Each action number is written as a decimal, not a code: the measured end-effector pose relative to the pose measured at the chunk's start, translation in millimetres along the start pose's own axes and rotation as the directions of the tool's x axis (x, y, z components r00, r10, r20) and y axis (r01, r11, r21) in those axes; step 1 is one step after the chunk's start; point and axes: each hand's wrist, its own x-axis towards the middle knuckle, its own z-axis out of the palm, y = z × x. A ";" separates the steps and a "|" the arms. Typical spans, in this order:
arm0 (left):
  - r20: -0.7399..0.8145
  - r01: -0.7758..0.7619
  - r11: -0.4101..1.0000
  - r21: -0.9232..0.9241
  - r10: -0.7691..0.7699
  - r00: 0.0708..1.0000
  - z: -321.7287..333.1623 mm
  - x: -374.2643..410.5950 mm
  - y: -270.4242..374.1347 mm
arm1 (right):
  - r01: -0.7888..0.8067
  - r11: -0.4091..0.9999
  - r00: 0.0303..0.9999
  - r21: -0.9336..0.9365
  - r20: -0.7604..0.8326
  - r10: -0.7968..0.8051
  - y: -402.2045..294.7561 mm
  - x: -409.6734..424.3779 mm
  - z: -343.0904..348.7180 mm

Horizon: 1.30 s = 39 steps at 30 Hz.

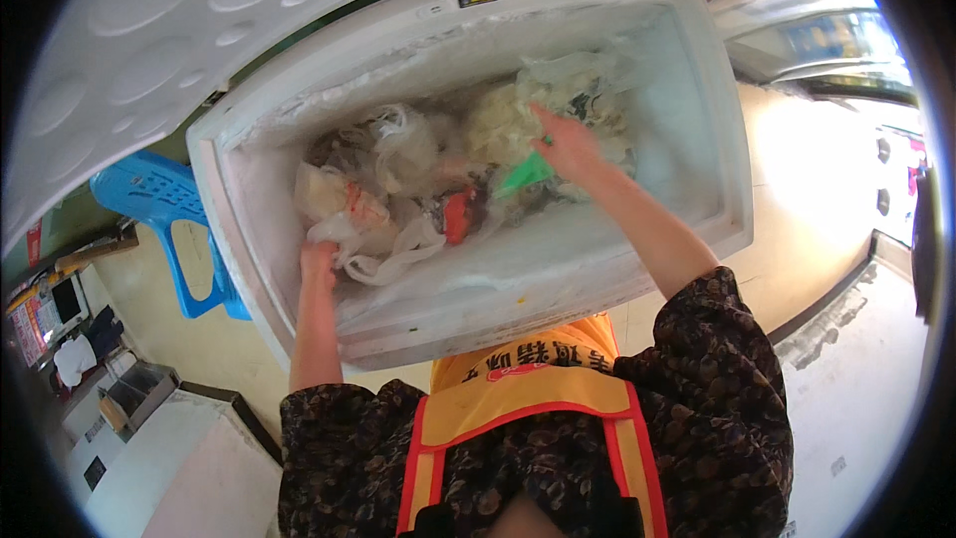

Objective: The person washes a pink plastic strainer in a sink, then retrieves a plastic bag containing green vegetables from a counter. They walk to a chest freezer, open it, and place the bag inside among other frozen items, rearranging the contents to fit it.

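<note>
Before me an open chest freezer [478,314] has frosted walls and plastic bags of food inside. My left hand [320,263] is at the freezer's left end, closed on the edge of a white plastic bag [399,250]. Over the right half, my right hand [571,149] grips a green tapered object [527,173], perhaps a scoop, with the index finger stretched towards a clear bag of pale food [504,123]. Between the hands lie a red item [458,217] and a knotted clear bag [403,142]. A bag with red marks [364,205] is near my left hand.
The raised freezer lid [149,30] spans the top left. A blue plastic chair [160,202] stands against the freezer's left side. White-topped counters [179,456] are at the lower left and at the right [859,388]. The freezer's rim surrounds both forearms.
</note>
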 end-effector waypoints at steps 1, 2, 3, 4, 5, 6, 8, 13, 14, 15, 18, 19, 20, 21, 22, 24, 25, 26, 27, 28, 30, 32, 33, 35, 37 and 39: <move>0.060 0.076 0.997 0.020 -0.077 0.995 -6.4 11.5 -7.8 | -0.093 0.994 0.994 -0.062 0.045 0.096 9.2 6.6 -19.0; 0.117 0.147 0.988 0.044 -0.151 0.982 -23.0 33.0 -19.8 | -0.141 0.987 0.989 -0.073 0.028 0.144 20.2 15.0 -31.9; 0.178 0.214 0.974 0.075 -0.224 0.958 -29.0 44.2 -25.9 | -0.196 0.977 0.980 -0.084 0.008 0.198 32.7 25.0 -43.6; 0.152 0.173 0.984 0.045 -0.178 0.972 -16.2 29.9 -11.2 | -0.267 0.959 0.964 -0.095 -0.014 0.267 50.1 33.2 -50.3; 0.123 0.133 0.991 0.013 -0.133 0.983 -8.1 12.5 2.4 | -0.335 0.936 0.942 -0.109 -0.050 0.331 66.2 42.1 -54.7; 0.084 0.091 0.996 -0.015 -0.089 0.992 -2.7 -13.1 22.6 | -0.398 0.910 0.917 -0.113 -0.081 0.391 80.4 50.3 -57.7; 0.084 0.075 0.993 -0.095 -0.068 0.994 2.2 -53.6 48.7 | -0.431 0.894 0.895 -0.123 -0.184 0.406 113.6 69.6 -55.2; -0.146 -0.378 0.915 0.139 0.396 0.906 -6.8 -49.5 20.4 | -0.419 0.895 0.906 -0.156 -0.137 0.401 168.7 87.0 -26.9; -0.136 -0.521 0.765 0.379 0.603 0.786 14.9 -78.0 52.1 | -0.390 0.909 0.919 -0.150 -0.128 0.373 172.3 79.4 -28.6; -0.081 -0.590 0.548 0.592 0.770 0.633 33.4 -106.6 76.7 | -0.346 0.927 0.937 -0.145 -0.112 0.332 165.1 68.8 -31.8; 0.163 -0.743 0.557 0.371 0.749 0.643 96.8 -133.2 101.9 | -0.140 0.983 0.990 -0.118 0.010 0.142 124.9 18.8 -52.5; 0.264 -0.743 0.624 0.243 0.695 0.669 125.8 -133.5 105.6 | -0.109 0.988 0.992 -0.112 0.046 0.115 117.5 1.2 -52.4; 0.407 -0.702 0.634 0.325 0.576 0.709 156.5 -144.4 117.3 | -0.080 0.991 0.993 -0.105 0.081 0.089 110.6 -15.1 -52.5; 0.514 -0.555 0.816 0.164 0.410 0.754 191.6 -147.5 116.1 | -0.032 0.990 0.989 -0.140 0.142 0.052 100.0 -26.7 -49.2; 0.599 -0.411 0.887 0.211 0.215 0.771 229.4 -184.7 151.6 | -0.018 0.984 0.979 -0.179 0.197 0.054 96.0 -40.0 -42.8; 0.664 -0.276 0.938 0.212 0.069 0.745 294.5 -185.2 144.4 | 0.107 0.987 0.943 -0.117 0.326 -0.063 64.4 -54.8 -49.4; 0.654 -0.299 0.904 0.304 0.030 0.756 330.5 -176.4 139.2 | 0.161 0.983 0.916 -0.084 0.384 -0.117 57.9 -58.2 -55.3; 0.681 -0.315 0.943 0.109 0.160 0.715 354.5 -189.3 146.9 | 0.106 0.992 0.950 -0.071 0.303 -0.080 62.5 -60.8 -58.7; 0.676 -0.318 0.944 -0.091 0.293 0.676 372.0 -199.0 155.3 | 0.057 0.997 0.974 -0.051 0.220 -0.045 66.6 -61.7 -60.8; 0.603 -0.314 0.943 -0.110 0.315 0.733 393.4 -189.4 152.4 | 0.014 0.999 0.990 -0.030 0.137 -0.009 68.4 -61.4 -64.3; 0.398 -0.308 0.938 -0.158 0.346 0.850 427.5 -147.7 138.9 | -0.271 0.959 0.962 0.078 -0.012 0.273 58.3 -29.8 -103.3; 0.216 -0.423 0.893 -0.153 0.448 0.867 439.4 -141.0 150.0 | -0.302 0.942 0.939 0.150 -0.125 0.321 83.8 5.2 -112.6; 0.120 -0.480 0.866 -0.140 0.496 0.860 441.5 -140.8 156.1 | -0.306 0.935 0.923 0.176 -0.185 0.337 98.1 24.4 -113.1; 0.119 -0.456 0.847 -0.272 0.500 0.858 443.2 -149.9 176.6 | -0.296 0.936 0.886 0.189 -0.313 0.343 138.1 58.5 -84.2; 0.241 -0.337 0.850 -0.404 0.455 0.858 441.8 -160.5 195.6 | -0.266 0.947 0.869 0.180 -0.380 0.316 181.1 83.0 -56.4; 0.447 -0.104 0.868 -0.486 0.349 0.823 427.8 -157.0 205.9 | -0.229 0.950 0.917 0.213 -0.280 0.284 192.4 94.3 -50.6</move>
